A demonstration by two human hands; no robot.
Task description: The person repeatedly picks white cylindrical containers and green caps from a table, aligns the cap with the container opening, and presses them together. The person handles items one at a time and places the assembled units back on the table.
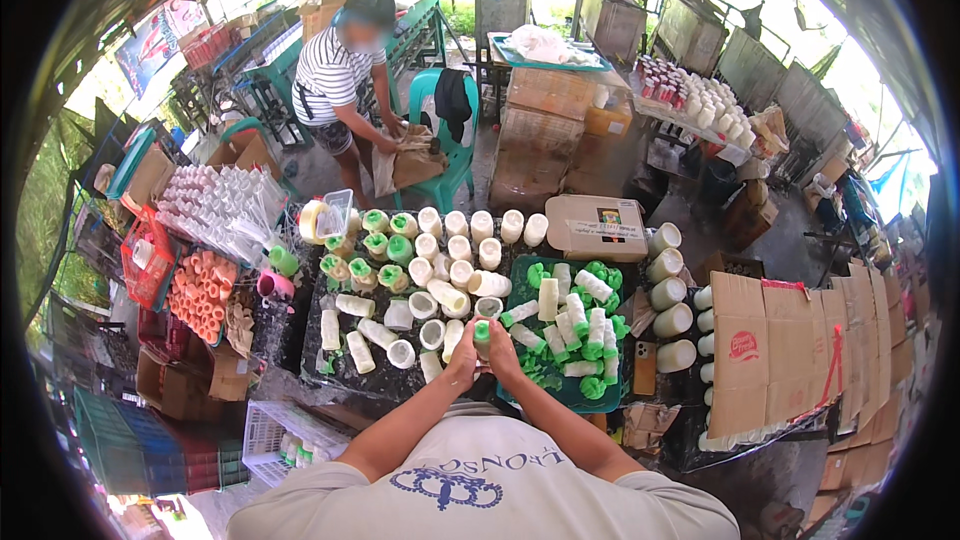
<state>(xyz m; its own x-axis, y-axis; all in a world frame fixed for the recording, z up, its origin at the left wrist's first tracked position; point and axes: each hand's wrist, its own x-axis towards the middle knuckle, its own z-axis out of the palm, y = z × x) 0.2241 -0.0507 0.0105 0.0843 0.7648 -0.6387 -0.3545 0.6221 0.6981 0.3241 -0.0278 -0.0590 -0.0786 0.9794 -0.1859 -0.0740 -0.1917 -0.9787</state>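
Both hands are wrapped round a small pale cylinder with a green top (482,334), held upright close in front of my chest. My left hand (461,360) closes on it from the left, my right hand (506,356) from the right. Ahead and to the left, many cream-white cylinders (461,273) stand or lie on the dark table, some hollow and open at the top. Several at the far left have green filling or tops (376,221). Right of my hands, a dark green tray (520,290) holds pale cylinders with green ends (578,314) and loose green lumps.
A cardboard box (596,228) lies at the table's back right, near a row of larger cream cylinders (674,320). Orange pieces (203,285) and white plastic pieces (220,202) stand to the left. Beyond, a co-worker (335,80) bends over a green chair (440,175).
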